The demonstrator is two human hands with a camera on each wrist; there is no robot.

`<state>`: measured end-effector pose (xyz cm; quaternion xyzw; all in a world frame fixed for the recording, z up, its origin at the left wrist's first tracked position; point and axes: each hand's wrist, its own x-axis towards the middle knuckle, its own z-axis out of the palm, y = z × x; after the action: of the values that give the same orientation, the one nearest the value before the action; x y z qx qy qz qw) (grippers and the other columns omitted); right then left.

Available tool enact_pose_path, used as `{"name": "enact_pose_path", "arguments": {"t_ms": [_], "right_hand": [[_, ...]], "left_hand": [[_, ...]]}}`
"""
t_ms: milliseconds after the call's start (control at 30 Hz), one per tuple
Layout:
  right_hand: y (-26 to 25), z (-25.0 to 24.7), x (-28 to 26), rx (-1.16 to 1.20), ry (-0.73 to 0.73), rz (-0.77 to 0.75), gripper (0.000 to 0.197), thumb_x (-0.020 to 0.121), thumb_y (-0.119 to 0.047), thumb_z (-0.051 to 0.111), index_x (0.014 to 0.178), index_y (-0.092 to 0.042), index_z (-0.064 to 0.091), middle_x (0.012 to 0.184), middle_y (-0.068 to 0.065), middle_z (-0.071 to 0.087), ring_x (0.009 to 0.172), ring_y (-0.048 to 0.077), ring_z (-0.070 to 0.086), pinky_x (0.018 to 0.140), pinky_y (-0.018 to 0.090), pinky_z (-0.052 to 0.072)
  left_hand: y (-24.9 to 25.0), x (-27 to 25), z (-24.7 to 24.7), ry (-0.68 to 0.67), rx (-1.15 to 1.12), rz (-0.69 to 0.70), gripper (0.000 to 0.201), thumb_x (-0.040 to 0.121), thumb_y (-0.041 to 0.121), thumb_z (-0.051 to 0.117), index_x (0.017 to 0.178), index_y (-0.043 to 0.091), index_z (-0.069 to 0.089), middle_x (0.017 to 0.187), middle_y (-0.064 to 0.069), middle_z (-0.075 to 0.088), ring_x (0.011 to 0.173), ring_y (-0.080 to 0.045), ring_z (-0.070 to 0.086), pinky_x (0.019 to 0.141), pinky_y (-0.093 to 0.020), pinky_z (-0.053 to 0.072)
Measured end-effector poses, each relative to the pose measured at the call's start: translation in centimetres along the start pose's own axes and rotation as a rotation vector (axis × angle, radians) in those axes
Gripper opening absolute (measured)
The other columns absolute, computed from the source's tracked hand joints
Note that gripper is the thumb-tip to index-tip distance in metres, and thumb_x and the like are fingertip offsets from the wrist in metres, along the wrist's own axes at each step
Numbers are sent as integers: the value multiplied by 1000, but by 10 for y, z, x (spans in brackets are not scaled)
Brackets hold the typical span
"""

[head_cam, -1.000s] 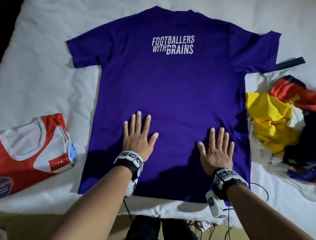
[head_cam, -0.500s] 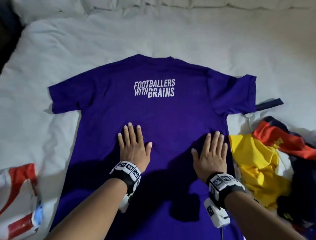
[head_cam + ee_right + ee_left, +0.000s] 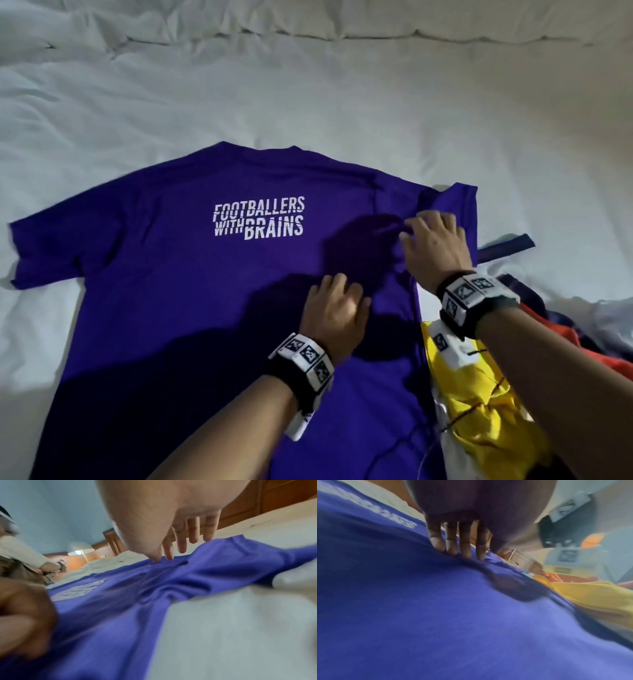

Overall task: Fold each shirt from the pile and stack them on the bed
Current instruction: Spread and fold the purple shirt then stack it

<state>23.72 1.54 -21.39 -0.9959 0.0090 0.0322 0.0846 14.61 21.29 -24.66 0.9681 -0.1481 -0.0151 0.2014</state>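
A purple shirt [image 3: 205, 308] with white "FOOTBALLERS WITH BRAINS" print lies spread flat on the white bed [image 3: 308, 102]. My right hand [image 3: 411, 233] is at the shirt's right shoulder, beside the sleeve. In the right wrist view its thumb and forefinger [image 3: 162, 559] pinch a small ridge of the purple shirt [image 3: 120, 615]. My left hand [image 3: 342, 287] is on the right side of the shirt's body, fingers bent down. In the left wrist view its fingertips [image 3: 465, 553] are on the purple shirt [image 3: 419, 615], with the thumb close by and a small fold between them.
A pile of unfolded clothes, with a yellow garment [image 3: 479, 404] on top and red and dark pieces behind, lies against the shirt's right edge. A dark blue strip [image 3: 507, 246] sticks out past the right sleeve. Another person's arm [image 3: 25, 555] and a lamp [image 3: 80, 549] are beyond the bed.
Both hands were lying flat on the lower shirt. They have moved up and right. The right hand now pinches the shoulder and the left hand's fingers have bent onto the fabric. The view has tilted up.
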Motion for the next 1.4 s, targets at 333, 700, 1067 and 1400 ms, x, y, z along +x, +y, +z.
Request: {"name": "enact_pose_path", "arguments": {"t_ms": [333,700,1067,1400], "right_hand": [[15,3,96,-153,-273,-40,60,101,-31,42,155,-17,21,162,3,32,156,25,10,120,60,-5],[-14,10,97,47,-116,128,25,104,-34,39,102,-14,54,108,8,59,122,33,49,121,55,5],[-101,-3,111,252,-27,-50,29,102,-42,45,108,-21,62,92,-2,60,109,28,59,118,51,10],[-167,24,124,192,-130,-49,19,102,-38,49,92,-23,55,70,-12,51,86,19,51,117,51,12]], "left_hand": [[81,50,25,-268,9,-285,56,93,60,55,116,9,55,112,-14,63,104,-34,59,80,-45,47],[56,53,9,-275,-353,-350,13,102,24,46,99,12,50,102,-19,68,94,-41,62,71,-39,36],[-20,11,-26,-12,-763,-702,6,100,16,52,97,14,58,84,-4,66,67,-8,50,62,-18,31],[-78,-13,-37,178,-796,-885,8,95,18,63,101,17,58,82,-1,67,74,-17,63,68,-28,50]]}}
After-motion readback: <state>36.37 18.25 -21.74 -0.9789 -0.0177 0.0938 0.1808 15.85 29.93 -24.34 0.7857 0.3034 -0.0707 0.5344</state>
